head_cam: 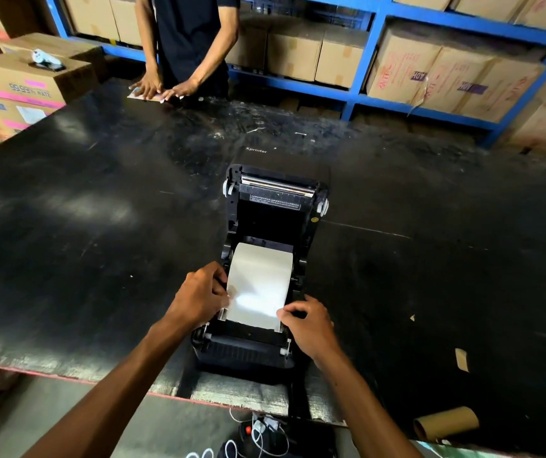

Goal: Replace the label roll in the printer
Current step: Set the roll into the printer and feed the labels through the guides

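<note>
A black label printer (252, 352) stands at the near edge of the black table, its lid (276, 196) swung up and back. White label paper (258, 285) runs from the roll bay toward the front. My left hand (199, 297) pinches the paper's left edge. At the paper's near right corner, my right hand (308, 322) grips it with the fingertips. An empty brown cardboard core (445, 424) lies on the table at the near right.
Another person stands at the far side with both hands (162, 87) on a flat item. The black table (100, 226) is wide and scuffed. Cardboard boxes (30, 81) are stacked at far left, blue shelving (377, 38) with boxes behind. Cables (265, 434) hang below the front edge.
</note>
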The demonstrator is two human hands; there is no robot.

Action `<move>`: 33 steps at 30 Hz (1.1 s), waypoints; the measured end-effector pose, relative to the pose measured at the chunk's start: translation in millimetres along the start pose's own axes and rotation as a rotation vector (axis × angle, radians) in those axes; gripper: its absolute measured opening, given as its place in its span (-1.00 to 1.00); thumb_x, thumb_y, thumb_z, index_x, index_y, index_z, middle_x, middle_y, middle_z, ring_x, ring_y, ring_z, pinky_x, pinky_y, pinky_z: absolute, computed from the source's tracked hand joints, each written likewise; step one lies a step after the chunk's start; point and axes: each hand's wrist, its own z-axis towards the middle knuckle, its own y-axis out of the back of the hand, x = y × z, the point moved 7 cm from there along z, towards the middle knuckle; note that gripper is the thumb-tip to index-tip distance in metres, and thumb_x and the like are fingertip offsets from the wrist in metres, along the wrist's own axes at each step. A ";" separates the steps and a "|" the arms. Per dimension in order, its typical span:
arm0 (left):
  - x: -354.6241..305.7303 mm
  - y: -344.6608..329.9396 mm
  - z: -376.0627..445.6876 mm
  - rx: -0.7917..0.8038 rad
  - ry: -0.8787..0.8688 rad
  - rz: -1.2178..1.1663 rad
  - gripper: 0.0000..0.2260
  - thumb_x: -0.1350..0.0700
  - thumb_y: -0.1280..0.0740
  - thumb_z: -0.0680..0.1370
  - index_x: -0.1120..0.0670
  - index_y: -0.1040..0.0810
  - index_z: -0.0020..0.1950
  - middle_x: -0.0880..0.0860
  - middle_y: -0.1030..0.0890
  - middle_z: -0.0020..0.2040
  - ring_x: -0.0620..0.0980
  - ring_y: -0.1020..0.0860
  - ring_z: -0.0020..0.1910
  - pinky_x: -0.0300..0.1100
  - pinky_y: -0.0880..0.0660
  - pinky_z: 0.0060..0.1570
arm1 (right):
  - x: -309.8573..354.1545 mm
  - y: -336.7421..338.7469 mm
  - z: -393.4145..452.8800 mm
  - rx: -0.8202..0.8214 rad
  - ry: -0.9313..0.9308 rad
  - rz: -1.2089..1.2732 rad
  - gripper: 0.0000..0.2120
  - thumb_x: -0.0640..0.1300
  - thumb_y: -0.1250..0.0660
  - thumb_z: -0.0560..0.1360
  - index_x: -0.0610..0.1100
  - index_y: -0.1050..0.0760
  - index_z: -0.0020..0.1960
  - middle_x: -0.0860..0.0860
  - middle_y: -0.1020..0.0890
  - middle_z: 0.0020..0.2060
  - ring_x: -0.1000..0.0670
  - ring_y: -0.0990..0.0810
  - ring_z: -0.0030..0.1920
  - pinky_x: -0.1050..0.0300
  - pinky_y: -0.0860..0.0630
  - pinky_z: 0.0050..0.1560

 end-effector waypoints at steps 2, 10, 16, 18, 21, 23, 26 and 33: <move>-1.3 0.1 0.7 0.017 -0.012 0.032 -0.70 0.28 -0.51 0.34 -0.03 -0.45 -0.20 0.00 -0.66 -0.29 -0.05 -0.64 -0.32 -0.07 -0.63 -0.26 | -0.1 0.6 0.5 0.008 -0.001 -0.006 -0.92 0.01 -0.39 0.43 0.04 -0.65 -0.16 -0.01 -0.39 0.41 -0.03 -0.20 0.46 -0.13 0.02 0.41; -2.1 2.4 0.2 0.031 -0.042 0.032 -0.68 0.23 -0.55 0.33 -0.01 -0.46 -0.11 0.00 -0.65 -0.22 -0.10 -0.63 -0.28 -0.27 -0.56 -0.34 | 4.8 -5.1 -4.8 -0.010 0.003 0.003 -0.84 0.01 -0.35 0.47 0.13 -0.54 -0.29 -0.06 -0.33 0.44 -0.06 -0.17 0.47 -0.10 0.02 0.42; -8.4 2.3 -2.1 0.057 -0.096 0.136 -0.69 0.21 -0.53 0.35 0.05 -0.44 -0.07 0.02 -0.66 -0.14 0.00 -0.64 -0.18 0.00 -0.63 -0.12 | 9.6 -1.9 -5.1 -0.054 0.049 -0.035 -0.83 -0.02 -0.37 0.44 0.12 -0.56 -0.32 -0.07 -0.36 0.43 -0.05 -0.17 0.47 -0.09 -0.01 0.42; -8.3 3.0 -2.3 0.039 -0.088 0.116 -0.67 0.19 -0.53 0.35 0.03 -0.41 -0.07 0.02 -0.65 -0.16 0.00 -0.64 -0.20 -0.04 -0.63 -0.17 | 9.9 -2.7 -6.0 -0.046 0.060 -0.041 -0.78 -0.03 -0.37 0.44 0.15 -0.53 -0.38 -0.08 -0.35 0.44 -0.05 -0.16 0.47 -0.10 0.00 0.42; -3.9 5.3 -2.9 0.008 -0.062 0.021 -0.67 0.22 -0.53 0.36 0.01 -0.40 -0.10 0.00 -0.65 -0.23 -0.03 -0.64 -0.26 -0.19 -0.57 -0.30 | 7.9 -3.2 -5.2 0.009 0.024 -0.047 -0.72 0.00 -0.36 0.45 0.16 -0.48 -0.43 -0.06 -0.29 0.47 -0.07 -0.13 0.48 -0.11 0.01 0.43; -3.5 5.3 -3.2 0.021 -0.078 0.022 -0.68 0.25 -0.51 0.38 -0.01 -0.40 -0.12 -0.02 -0.63 -0.25 -0.03 -0.63 -0.27 -0.26 -0.53 -0.33 | 6.2 -2.4 -2.6 0.017 0.011 -0.060 -0.74 0.00 -0.36 0.45 0.14 -0.51 -0.42 -0.05 -0.33 0.45 -0.07 -0.16 0.48 -0.10 -0.02 0.41; -6.2 6.1 -1.0 0.053 -0.107 0.063 -0.71 0.28 -0.47 0.39 -0.02 -0.40 -0.17 -0.01 -0.61 -0.25 -0.02 -0.61 -0.24 -0.28 -0.49 -0.30 | 6.9 -4.2 -3.3 0.007 0.020 -0.028 -0.77 0.02 -0.36 0.45 0.15 -0.53 -0.38 -0.05 -0.33 0.45 -0.08 -0.16 0.48 -0.12 0.01 0.42; -10.4 6.6 0.2 0.105 -0.100 0.046 -0.69 0.25 -0.52 0.36 0.01 -0.42 -0.15 -0.03 -0.62 -0.21 -0.02 -0.63 -0.16 -0.26 -0.53 -0.22 | 5.4 -4.3 -0.7 0.034 0.027 -0.049 -0.75 0.03 -0.36 0.43 0.18 -0.51 -0.42 -0.05 -0.33 0.45 -0.08 -0.24 0.45 -0.13 -0.12 0.45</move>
